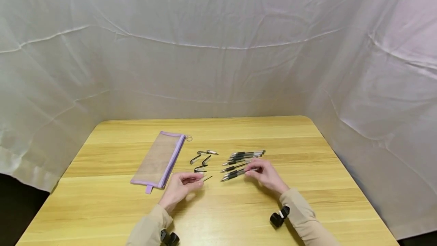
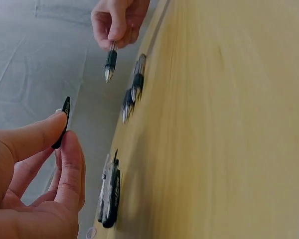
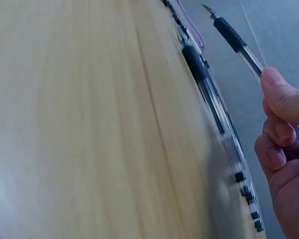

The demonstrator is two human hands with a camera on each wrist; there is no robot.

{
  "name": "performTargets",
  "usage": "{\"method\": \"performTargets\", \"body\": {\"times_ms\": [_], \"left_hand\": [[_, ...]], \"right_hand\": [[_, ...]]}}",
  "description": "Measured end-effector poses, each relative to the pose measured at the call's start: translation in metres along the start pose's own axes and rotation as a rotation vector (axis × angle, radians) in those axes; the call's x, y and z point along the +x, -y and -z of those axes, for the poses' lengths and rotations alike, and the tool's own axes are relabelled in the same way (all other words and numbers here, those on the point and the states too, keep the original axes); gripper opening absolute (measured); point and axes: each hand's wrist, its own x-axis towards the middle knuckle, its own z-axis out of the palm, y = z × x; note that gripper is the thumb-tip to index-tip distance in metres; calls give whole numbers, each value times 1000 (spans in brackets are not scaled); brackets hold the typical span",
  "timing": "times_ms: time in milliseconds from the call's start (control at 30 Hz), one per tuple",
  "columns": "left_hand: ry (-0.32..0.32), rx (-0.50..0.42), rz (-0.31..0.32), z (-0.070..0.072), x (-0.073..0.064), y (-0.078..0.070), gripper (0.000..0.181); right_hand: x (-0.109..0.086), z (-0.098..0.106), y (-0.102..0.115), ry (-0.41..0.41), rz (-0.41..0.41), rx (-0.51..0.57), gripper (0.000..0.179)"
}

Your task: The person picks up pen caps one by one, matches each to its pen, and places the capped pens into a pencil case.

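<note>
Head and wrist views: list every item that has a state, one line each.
Held cap, on no pen, pinched by the left grip
Held pen, uncapped, in the right grip
Other pens, lying down, uncapped where tips show
Other caps, lying loose, on no pen
Mesh pouch, lying flat, open or shut unclear

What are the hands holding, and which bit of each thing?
The left hand pinches a pen cap by its sides; the right hand holds an uncapped pen by its clear barrel, behind the black grip.

No word or number can be read, for the pale marks on the black cap [image 2: 66,116] in the left hand [image 1: 181,189] and on another cap [image 2: 113,201] on the table [image 2: 229,129] are too small.
</note>
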Motion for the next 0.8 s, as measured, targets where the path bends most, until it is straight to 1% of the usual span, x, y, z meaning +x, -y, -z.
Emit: {"method": "performTargets", "body": {"times_ms": [133, 300, 433, 600, 667, 800], "left_hand": [[13, -12, -33, -6, 3, -3, 33], [10, -30, -46, -11, 6, -4, 32], [24, -43, -42, -13, 8, -4, 33], [47, -44, -63, -15, 8, -4, 34], [46, -40, -67, -16, 9, -3, 33], [38, -26, -55, -17, 9, -3, 32]], "right_hand": [[2, -3, 6, -20, -12, 77, 12], [5, -2, 10, -42, 22, 179, 14], [6, -1, 13, -50, 25, 190, 15], [6, -1, 15, -40, 11, 188, 15], [6, -2, 15, -35, 7, 193, 15], [7, -4, 16, -34, 17, 207, 15]]}}
